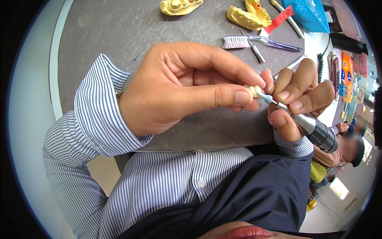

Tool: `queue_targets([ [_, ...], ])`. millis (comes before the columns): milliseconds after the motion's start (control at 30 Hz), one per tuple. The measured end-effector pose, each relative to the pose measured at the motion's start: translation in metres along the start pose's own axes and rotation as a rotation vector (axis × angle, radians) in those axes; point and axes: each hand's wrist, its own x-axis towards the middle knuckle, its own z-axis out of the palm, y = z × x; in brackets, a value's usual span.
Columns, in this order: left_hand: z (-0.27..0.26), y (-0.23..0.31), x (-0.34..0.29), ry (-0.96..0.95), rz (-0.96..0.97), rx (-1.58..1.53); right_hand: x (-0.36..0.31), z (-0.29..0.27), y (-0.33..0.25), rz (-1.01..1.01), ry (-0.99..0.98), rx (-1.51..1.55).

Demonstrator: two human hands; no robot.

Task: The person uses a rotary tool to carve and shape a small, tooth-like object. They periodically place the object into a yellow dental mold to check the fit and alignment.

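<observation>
Between the thumb and fingertips of my left hand (175, 85) is a small cream-white dental bridge (255, 91) of joined tooth crowns. Its far side is hidden by my fingers. My right hand (302, 91) grips a metal and black dental handpiece (318, 133) near its front end. In the handpiece sits a pale blue-grey cone-shaped polishing tip (266, 97). The cone's point meets the bridge's right side, or lies very close to it. Both hands are held above the dark grey worktop (107, 36), close to its near edge.
Beyond my hands lie two yellow dental casts (181, 6), (248, 18), a purple-handled brush (262, 42), a thin metal-tipped tool (258, 53) and a red strip (278, 20). A blue basket (308, 16) stands at the far right. Other people sit at the right.
</observation>
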Motion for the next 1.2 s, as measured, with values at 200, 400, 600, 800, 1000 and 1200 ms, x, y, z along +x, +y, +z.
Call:
queue_targets([
  [200, 0.0007, 0.0012, 0.0003, 0.02, -0.015, -0.013, 0.0004, -0.0005, -0.0028, 0.021, -0.02, -0.027],
  [400, 0.0003, 0.0013, 0.0017, 0.024, -0.034, -0.009, -0.0001, -0.0018, -0.0006, 0.033, 0.005, 0.018],
  [600, -0.0001, 0.0021, 0.0022, 0.023, -0.053, -0.018, 0.0009, 0.0003, -0.0015, 0.027, 0.015, 0.0],
  [800, 0.0, 0.0005, 0.0026, 0.015, -0.023, -0.008, 0.0005, -0.0026, 0.0, 0.025, 0.009, -0.006],
  [1000, -0.001, -0.001, 0.003, 0.001, -0.009, -0.028, 0.0006, -0.0012, -0.0017, 0.011, -0.004, -0.028],
  [1200, -0.0015, 0.0004, 0.0035, -0.002, -0.029, -0.019, 0.0003, -0.0026, 0.0001, 0.017, -0.012, 0.017],
])
